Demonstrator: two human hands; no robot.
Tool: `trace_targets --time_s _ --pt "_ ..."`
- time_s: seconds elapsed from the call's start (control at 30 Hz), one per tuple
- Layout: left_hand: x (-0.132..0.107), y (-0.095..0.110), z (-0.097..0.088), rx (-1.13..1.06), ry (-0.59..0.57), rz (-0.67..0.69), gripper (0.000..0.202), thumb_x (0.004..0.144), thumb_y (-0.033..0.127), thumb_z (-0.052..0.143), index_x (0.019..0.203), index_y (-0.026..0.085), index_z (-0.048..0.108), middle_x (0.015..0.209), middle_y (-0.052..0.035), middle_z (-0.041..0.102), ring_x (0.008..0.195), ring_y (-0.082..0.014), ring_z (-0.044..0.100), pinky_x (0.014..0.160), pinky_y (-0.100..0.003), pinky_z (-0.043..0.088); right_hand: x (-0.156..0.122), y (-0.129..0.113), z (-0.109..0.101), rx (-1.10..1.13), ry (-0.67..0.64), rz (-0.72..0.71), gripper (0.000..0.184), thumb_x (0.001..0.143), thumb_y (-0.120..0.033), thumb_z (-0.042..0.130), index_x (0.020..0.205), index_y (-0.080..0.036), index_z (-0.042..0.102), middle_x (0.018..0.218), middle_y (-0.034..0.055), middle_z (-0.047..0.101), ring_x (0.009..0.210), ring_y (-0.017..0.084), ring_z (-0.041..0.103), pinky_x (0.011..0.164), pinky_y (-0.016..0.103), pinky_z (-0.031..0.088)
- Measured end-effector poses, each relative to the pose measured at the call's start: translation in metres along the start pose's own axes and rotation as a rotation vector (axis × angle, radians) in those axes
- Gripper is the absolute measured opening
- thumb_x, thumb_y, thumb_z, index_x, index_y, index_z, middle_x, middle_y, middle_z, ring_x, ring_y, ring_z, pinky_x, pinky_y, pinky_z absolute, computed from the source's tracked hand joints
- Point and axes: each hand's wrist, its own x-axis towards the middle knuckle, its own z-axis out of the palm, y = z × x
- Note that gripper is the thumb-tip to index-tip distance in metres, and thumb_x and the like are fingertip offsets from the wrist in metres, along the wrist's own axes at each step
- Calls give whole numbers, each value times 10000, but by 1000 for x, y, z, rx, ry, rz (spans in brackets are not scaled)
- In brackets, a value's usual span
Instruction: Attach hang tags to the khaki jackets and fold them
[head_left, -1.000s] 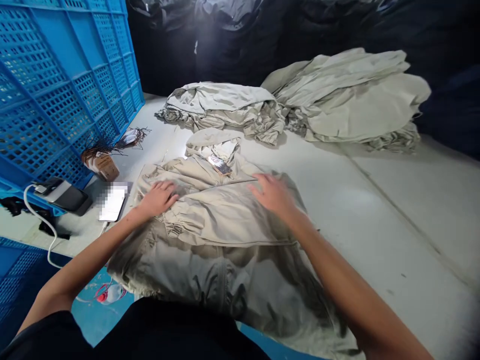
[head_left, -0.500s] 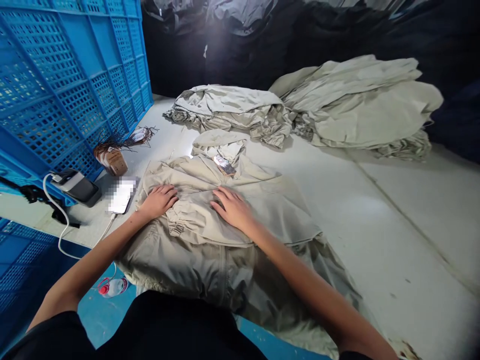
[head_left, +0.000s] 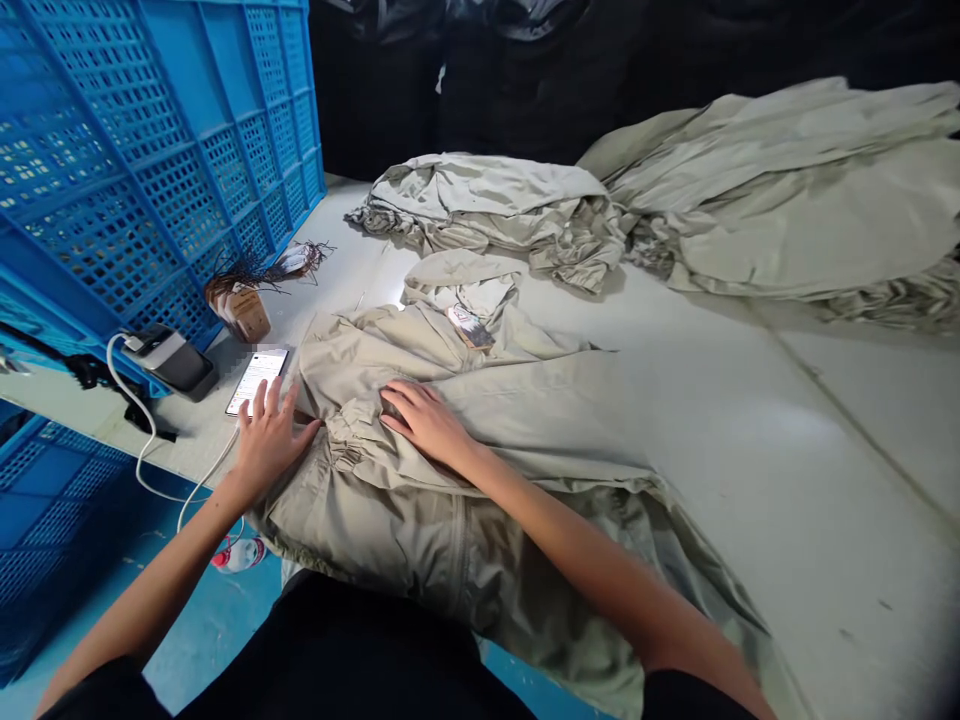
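Left hand point(head_left: 266, 440) now beside jacket point(head_left: 450, 510) — grey table point(head_left: 750, 420), blue crate point(head_left: 112, 180)

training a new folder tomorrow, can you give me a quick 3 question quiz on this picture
1. True or false: the right hand lies flat on the beige jacket.
2. What lies at the fingertips of the left hand? A) a phone B) scissors C) a mug
3. Fill in the number: ____ heaps of beige garments lie at the far side of the table.

Key: 1 true; 2 A; 3 two.
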Motion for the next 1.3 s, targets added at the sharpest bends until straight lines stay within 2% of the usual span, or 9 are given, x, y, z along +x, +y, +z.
trace_targets --time_s 0.1,0.27,0.4,0.73,0.97,1.13,1.3 --pt "-7 -4 -3 22 -36 -52 727 922 599 439 1517 190 351 1590 -165 306 1489 -359 205 1143 -576 261 6 -3 9 -5 -10 -11 422 1002 -428 437 1325 -190 568 1382 126 554 1248 279 528 1086 461 402" --pt "-8 -10 2 -19 -52 -75 791 905 635 442 1539 183 302 1574 -181 332 1470 -377 244 1111 -584 306 6 -2 13 2 0 -8 424 1004 -428 427 1336 -204 565 1391 118 549 1240 279 530 1089 458 396" --pt "-3 -13 8 -49 -39 -49 812 896 644 449 1541 176 294 1563 -200 340 1464 -395 252 1106 -599 303 5 -2 11 16 -17 2 427 1002 -427 429 1349 -215 560 1400 126 540 1246 284 527 1084 473 401" --pt "13 -21 18 -42 -23 3 903 845 668 515 1540 136 290 1573 -215 313 1471 -389 243 1144 -530 278 5 -4 7 26 -21 6 416 1007 -429 416 1332 -217 566 1394 118 545 1256 276 525 1079 460 411" --pt "28 -27 23 -44 -54 20 938 828 656 542 1559 149 247 1592 -204 280 1472 -399 237 1140 -552 278 5 -2 10 25 -11 6 409 1008 -428 420 1333 -223 562 1388 114 548 1250 272 527 1071 465 419" --pt "33 -26 19 -48 -47 21 942 821 654 552 1561 163 239 1603 -197 257 1478 -396 222 1141 -558 277 4 -2 9 27 -7 5 410 1010 -431 411 1324 -220 568 1387 110 549 1238 273 533 1063 457 425" --pt "20 -20 9 -40 -20 -23 901 839 623 545 1561 179 240 1614 -194 229 1466 -419 236 1110 -600 296 4 -2 9 37 -12 9 406 1007 -428 421 1328 -227 569 1383 111 552 1243 271 529 1071 458 420"
